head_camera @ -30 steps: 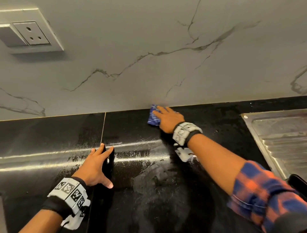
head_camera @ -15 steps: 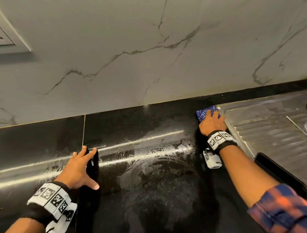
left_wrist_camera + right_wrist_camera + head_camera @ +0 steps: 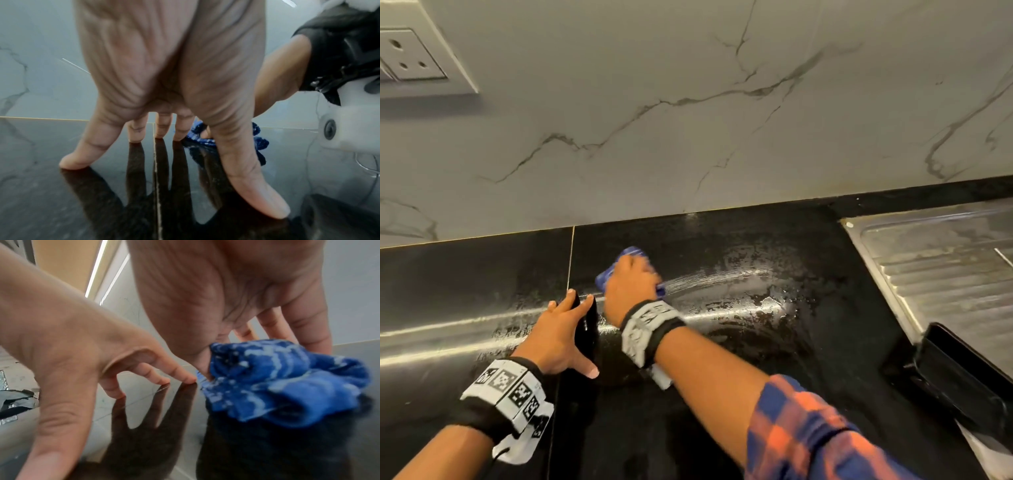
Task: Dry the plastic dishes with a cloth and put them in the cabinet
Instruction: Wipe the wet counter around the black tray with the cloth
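Note:
A bunched blue cloth (image 3: 631, 253) lies on the wet black countertop (image 3: 756, 342). My right hand (image 3: 631, 279) is on top of it, and in the right wrist view the thumb digs into the cloth (image 3: 277, 382) while the fingers (image 3: 308, 331) press it from behind. My left hand (image 3: 561, 329) rests on the counter just left of the cloth with its fingers spread, fingertips (image 3: 74, 164) down and holding nothing. In the left wrist view the cloth (image 3: 197, 136) shows behind the left fingers. No dishes or cabinet are in view.
A steel sink drainboard (image 3: 941, 260) lies at the right, with a black tray-like object (image 3: 962, 380) at its near edge. The marble backsplash (image 3: 688, 120) rises behind the counter, with a wall socket (image 3: 410, 58) at upper left. Wet streaks (image 3: 722, 279) cross the counter.
My right hand swept the cloth from the back middle of the counter right to the drainboard, then left to beside my left hand. The left hand stayed planted.

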Motion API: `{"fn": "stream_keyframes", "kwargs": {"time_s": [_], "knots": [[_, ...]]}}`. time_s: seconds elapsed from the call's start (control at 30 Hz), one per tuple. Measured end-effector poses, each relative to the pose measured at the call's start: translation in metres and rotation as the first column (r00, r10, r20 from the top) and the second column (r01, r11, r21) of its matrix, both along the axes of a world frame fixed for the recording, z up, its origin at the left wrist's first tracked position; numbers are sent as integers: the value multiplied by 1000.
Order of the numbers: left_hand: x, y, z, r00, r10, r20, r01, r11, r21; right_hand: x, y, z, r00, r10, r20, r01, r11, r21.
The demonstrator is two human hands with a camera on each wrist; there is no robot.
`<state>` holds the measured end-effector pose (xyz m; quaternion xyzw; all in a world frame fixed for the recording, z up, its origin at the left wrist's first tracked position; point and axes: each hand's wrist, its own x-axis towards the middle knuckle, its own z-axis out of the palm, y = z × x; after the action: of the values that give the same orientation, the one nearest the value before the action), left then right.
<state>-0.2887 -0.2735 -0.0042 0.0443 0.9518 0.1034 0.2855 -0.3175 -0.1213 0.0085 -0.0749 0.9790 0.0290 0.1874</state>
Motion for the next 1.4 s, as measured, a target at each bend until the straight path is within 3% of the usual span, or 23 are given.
{"fn": "stream_keyframes", "kwargs": {"time_s": [0.1,0.27,0.33,0.4,0.5,0.6,0.8,0.9,1.0,1.1,1.23,1.3,1.4], "knots": [[3,-4,-2,1000,14,-20,-13,1000,17,4,-14,-1,997,73,3,-73,995,-70],[11,-5,-4,998,41,-49,-37,996,78,13,75,-5,992,115,-44,-121,976,-180],[11,-5,-3,998,43,-48,-38,995,91,17,138,-4,999,1,-33,-7,983,-183],[10,-6,-3,998,42,-46,-38,995,88,19,211,-1,977,-209,-46,200,968,-150],[8,-5,-3,999,38,-32,-35,997,66,33,323,4,857,-508,-89,508,861,-18],[7,-3,-4,999,43,-12,-42,998,54,48,380,-3,781,-616,-105,624,775,98],[8,-4,-1,999,39,-3,-38,998,46,58,303,3,835,-548,-59,539,790,292],[19,-6,4,999,45,-28,-43,996,72,54,241,-3,906,-423,-12,408,866,289],[47,-9,9,990,46,-136,-37,997,70,48,163,-21,954,-300,12,296,946,129],[84,-22,7,983,62,-171,-52,996,66,52,68,-22,957,-283,61,288,954,-82],[127,-46,5,977,150,-151,-139,987,81,85,-37,-17,1000,21,8,-20,990,-143],[143,-55,7,981,154,-116,-150,988,47,107,-51,-16,984,169,-55,-176,964,-198],[160,-59,8,983,183,-22,-183,983,-1,130,-18,-24,953,293,-76,-303,925,-230]]}}
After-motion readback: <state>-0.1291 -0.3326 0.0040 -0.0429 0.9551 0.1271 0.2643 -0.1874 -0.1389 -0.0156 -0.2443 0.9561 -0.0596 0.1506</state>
